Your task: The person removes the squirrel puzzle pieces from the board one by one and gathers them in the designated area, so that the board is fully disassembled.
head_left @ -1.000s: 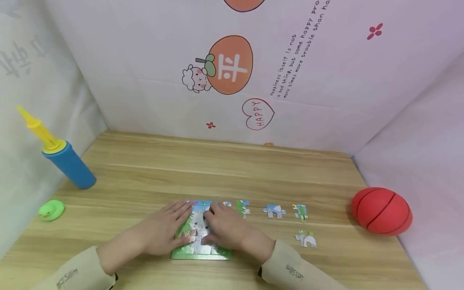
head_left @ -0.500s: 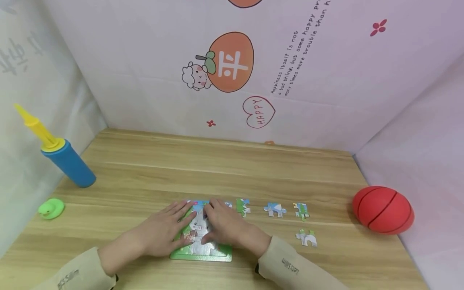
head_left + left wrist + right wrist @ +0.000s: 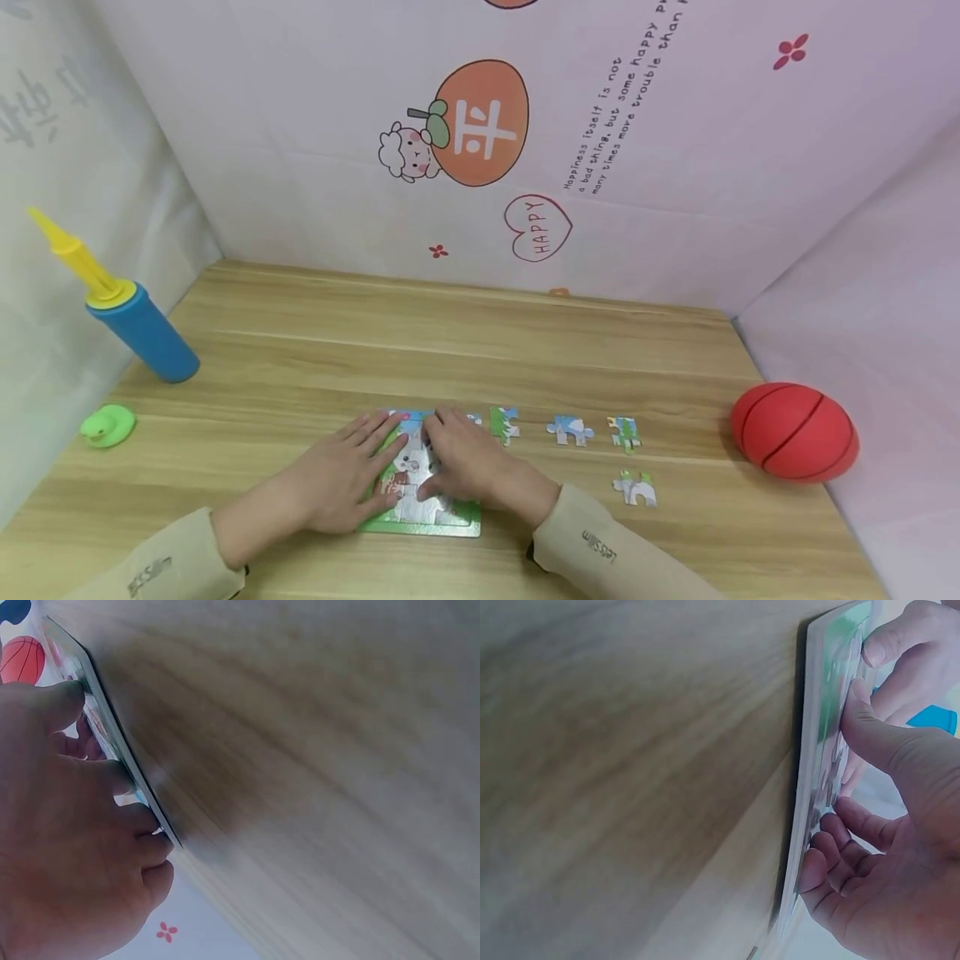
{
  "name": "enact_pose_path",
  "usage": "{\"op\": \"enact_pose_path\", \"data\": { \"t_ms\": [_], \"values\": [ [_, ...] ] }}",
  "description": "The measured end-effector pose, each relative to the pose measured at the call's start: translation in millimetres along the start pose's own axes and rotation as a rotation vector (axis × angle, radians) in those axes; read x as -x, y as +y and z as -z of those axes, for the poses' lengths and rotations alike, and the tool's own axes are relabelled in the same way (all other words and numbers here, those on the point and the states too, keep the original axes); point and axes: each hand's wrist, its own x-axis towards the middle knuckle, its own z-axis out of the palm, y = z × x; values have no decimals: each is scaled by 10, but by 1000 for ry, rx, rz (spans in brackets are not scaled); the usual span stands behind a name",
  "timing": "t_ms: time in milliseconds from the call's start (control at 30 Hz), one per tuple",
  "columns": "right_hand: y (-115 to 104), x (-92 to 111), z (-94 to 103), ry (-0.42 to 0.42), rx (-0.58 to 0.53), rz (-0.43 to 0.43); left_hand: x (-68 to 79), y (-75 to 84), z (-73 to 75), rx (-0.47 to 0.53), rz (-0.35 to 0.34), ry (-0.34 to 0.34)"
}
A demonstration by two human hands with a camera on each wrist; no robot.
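Observation:
A jigsaw puzzle in a green-edged tray (image 3: 420, 529) lies on the table, its picture a grey-and-white animal on green and blue. My left hand (image 3: 337, 479) rests across its left side, fingers spread and mostly straight, thumb on the lower left part. My right hand (image 3: 472, 458) presses on the upper right part with lightly bent fingers, thumb apart from them near the middle. It covers much of that side. The right wrist view shows the fingertips (image 3: 814, 868) and thumb against the face of the puzzle (image 3: 840, 667); the left wrist view shows the left fingers (image 3: 112, 776) along its edge.
Loose jigsaw pieces lie to the right: a green one (image 3: 504, 425) beside the tray, a blue one (image 3: 570, 430), a green-blue one (image 3: 624, 433) and a grey-white one (image 3: 635, 488). Red ball (image 3: 795, 433) at right; blue-yellow pump (image 3: 142, 329) and green toy duck (image 3: 107, 426) at left.
My right index finger has stretched slightly toward the far edge of the puzzle. The left hand stays in nearly the same place, and the head view has shifted a little.

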Motion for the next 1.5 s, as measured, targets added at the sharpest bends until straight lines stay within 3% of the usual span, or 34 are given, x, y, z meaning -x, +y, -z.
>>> {"op": "enact_pose_path", "data": {
  "t_ms": [600, 767, 1033, 1300, 1500],
  "values": [
    [27, -48, 78, -42, -109, -36, -48, 56, 86, -34, 19, -50],
    [0, 22, 27, 26, -119, -29, -45, 57, 71, -35, 21, -58],
    [-84, 236, -15, 205, -20, 67, -23, 74, 56, -46, 18, -66],
    [-101, 374, 81, 241, -210, 139, -24, 38, 45, -36, 24, -61],
    [131, 496, 230, 354, -366, 112, -29, 30, 39, -31, 15, -49]
  ]
}}
